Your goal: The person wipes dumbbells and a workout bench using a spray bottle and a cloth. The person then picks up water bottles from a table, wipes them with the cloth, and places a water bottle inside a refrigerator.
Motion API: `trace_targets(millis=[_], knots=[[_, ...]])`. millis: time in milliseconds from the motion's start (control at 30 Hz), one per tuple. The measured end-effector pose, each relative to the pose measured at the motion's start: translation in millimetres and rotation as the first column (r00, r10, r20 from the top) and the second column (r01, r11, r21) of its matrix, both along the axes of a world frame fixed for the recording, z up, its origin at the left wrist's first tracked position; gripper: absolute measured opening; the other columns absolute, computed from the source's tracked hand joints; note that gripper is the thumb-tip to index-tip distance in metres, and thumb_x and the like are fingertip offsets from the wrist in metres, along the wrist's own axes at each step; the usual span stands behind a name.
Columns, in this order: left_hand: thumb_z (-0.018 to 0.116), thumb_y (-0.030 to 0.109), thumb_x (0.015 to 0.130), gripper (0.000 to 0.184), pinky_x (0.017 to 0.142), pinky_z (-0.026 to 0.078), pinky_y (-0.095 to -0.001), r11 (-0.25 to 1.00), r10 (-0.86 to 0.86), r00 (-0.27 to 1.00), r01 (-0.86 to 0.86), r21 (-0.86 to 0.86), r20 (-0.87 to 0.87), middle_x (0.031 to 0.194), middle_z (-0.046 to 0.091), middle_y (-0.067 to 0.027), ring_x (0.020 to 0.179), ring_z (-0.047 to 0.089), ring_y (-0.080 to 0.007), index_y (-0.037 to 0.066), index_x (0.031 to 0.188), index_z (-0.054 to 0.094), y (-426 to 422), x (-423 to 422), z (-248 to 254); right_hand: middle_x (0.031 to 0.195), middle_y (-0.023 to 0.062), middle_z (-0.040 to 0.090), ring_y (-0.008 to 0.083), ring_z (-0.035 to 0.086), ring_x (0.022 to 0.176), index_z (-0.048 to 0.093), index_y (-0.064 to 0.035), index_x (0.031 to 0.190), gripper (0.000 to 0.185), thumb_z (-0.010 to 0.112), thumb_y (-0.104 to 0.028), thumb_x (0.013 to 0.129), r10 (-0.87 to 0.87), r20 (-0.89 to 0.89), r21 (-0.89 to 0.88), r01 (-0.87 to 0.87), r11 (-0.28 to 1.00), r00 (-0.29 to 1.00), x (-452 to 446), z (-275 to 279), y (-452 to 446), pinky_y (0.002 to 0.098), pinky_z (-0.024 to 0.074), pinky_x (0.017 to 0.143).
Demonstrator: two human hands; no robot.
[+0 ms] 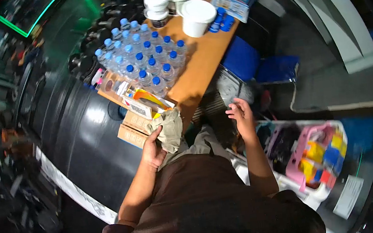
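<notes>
My left hand (153,151) grips a crumpled grey-green cloth (169,130) close to the near end of the wooden table (204,66). The cloth hangs in front of an open box (141,107) with yellow and orange items inside. My right hand (240,114) is raised to the right of the table, palm partly up, fingers apart and slightly curled, holding nothing. Beyond the cloth, many clear bottles (153,67) with blue caps stand grouped on the table.
White tubs (197,17) and blue items (220,20) stand at the table's far end. A blue chair (242,58) is to its right. Cardboard boxes (133,131) lie at the near left. A bin with a pink basket (296,161) sits at the lower right.
</notes>
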State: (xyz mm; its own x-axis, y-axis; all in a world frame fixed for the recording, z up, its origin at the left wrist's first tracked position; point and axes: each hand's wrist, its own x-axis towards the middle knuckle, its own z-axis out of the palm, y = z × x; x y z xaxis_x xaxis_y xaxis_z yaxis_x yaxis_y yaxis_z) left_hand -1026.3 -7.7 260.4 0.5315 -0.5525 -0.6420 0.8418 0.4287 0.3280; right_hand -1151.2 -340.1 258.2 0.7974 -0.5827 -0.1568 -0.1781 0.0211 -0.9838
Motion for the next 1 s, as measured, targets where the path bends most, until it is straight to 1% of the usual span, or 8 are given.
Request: trace_targets(millis=[200, 433, 667, 733, 800, 867, 933, 1000], knots=[[0.062, 0.022, 0.100, 0.045, 0.111, 0.047, -0.0514, 0.929, 0.369, 0.929, -0.368, 0.034, -0.022, 0.139, 0.065, -0.0120, 0.128, 0.061, -0.0316, 0.006, 0.141, 0.056, -52.0, -3.5, 12.3, 0.120, 0.0103, 0.065, 0.0185, 0.070, 0.104, 0.053, -0.0029, 0.138, 0.044, 0.066, -0.028, 0.104, 0.239, 0.020, 0.052, -0.240, 0.969, 0.971, 103.7, -26.1, -94.7, 0.0316, 0.0565, 0.085], [0.072, 0.024, 0.094, 0.036, 0.105, 0.049, -0.0496, 0.737, 0.675, 0.738, -0.675, 0.047, 0.009, 0.126, 0.068, -0.0078, 0.119, 0.063, -0.0302, 0.007, 0.125, 0.063, -107.1, -44.1, 14.0, 0.123, 0.0116, 0.066, 0.0195, 0.069, 0.104, 0.053, -0.0017, 0.137, 0.044, 0.065, -0.030, 0.105, 0.496, -0.026, -0.035, -0.497, 0.867, 0.868, 244.0, -64.3, -148.0, 0.0330, 0.0581, 0.081], [0.068, 0.027, 0.095, 0.046, 0.111, 0.045, -0.0547, 0.484, 0.874, 0.485, -0.860, 0.161, -0.038, 0.135, 0.065, -0.0145, 0.126, 0.061, -0.0342, 0.004, 0.134, 0.059, -130.6, -109.5, 15.4, 0.127, 0.0125, 0.066, 0.0195, 0.066, 0.111, 0.048, -0.0018, 0.143, 0.057, 0.074, -0.020, 0.096, 0.675, -0.057, -0.061, -0.678, 0.733, 0.735, 347.6, -146.6, -135.5, 0.0354, 0.0562, 0.090], [0.072, 0.025, 0.093, 0.031, 0.107, 0.048, -0.0503, 0.423, 0.906, 0.422, -0.901, 0.096, -0.028, 0.124, 0.069, -0.0121, 0.118, 0.063, -0.0320, 0.005, 0.116, 0.067, -136.4, -121.2, 23.0, 0.128, 0.0133, 0.065, 0.0200, 0.066, 0.113, 0.045, -0.0017, 0.145, 0.063, 0.078, -0.017, 0.093, 0.686, -0.043, -0.091, -0.687, 0.721, 0.726, 360.6, -158.2, -123.7, 0.0364, 0.0550, 0.094], [0.072, 0.025, 0.093, 0.031, 0.107, 0.048, -0.0505, 0.373, 0.928, 0.372, -0.921, 0.109, -0.029, 0.123, 0.069, -0.0120, 0.118, 0.063, -0.0318, 0.005, 0.116, 0.068, -137.4, -136.6, 19.9, 0.134, 0.0158, 0.062, 0.0233, 0.065, 0.118, 0.040, 0.0005, 0.146, 0.071, 0.081, -0.015, 0.090, 0.783, 0.032, -0.024, -0.783, 0.622, 0.621, 371.1, -156.6, -114.5, 0.0385, 0.0514, 0.103], [0.072, 0.025, 0.093, 0.030, 0.107, 0.048, -0.0508, 0.330, 0.944, 0.329, -0.936, 0.120, -0.030, 0.123, 0.070, -0.0119, 0.117, 0.064, -0.0316, 0.005, 0.115, 0.068, -139.7, -150.5, 20.1, 0.132, 0.0183, 0.065, 0.0286, 0.066, 0.118, 0.050, 0.0031, 0.136, 0.066, 0.085, -0.016, 0.083, 0.753, 0.103, -0.061, -0.752, 0.656, 0.649, 382.6, -178.4, -108.0, 0.0388, 0.0514, 0.102], [0.071, 0.026, 0.094, 0.029, 0.106, 0.048, -0.0509, 0.273, 0.961, 0.277, -0.950, 0.149, 0.006, 0.121, 0.071, -0.0107, 0.116, 0.064, -0.0310, 0.006, 0.115, 0.069, -142.5, -159.2, 23.2, 0.121, 0.0184, 0.072, 0.0319, 0.070, 0.112, 0.060, 0.0010, 0.123, 0.057, 0.087, -0.017, 0.076, 0.706, -0.166, -0.308, -0.716, 0.626, 0.689, 388.2, -174.5, -103.1, 0.0417, 0.0526, 0.098], [0.071, 0.026, 0.094, 0.028, 0.105, 0.048, -0.0507, 0.251, 0.966, 0.256, -0.954, 0.161, 0.015, 0.119, 0.072, -0.0096, 0.116, 0.064, -0.0306, 0.006, 0.114, 0.070, -145.8, -168.0, 23.6, 0.116, 0.0172, 0.074, 0.0323, 0.071, 0.109, 0.064, -0.0010, 0.119, 0.054, 0.087, -0.018, 0.073, 0.716, -0.173, -0.323, -0.726, 0.607, 0.676, 388.0, -162.9, -95.0, 0.0423, 0.0533, 0.095]])
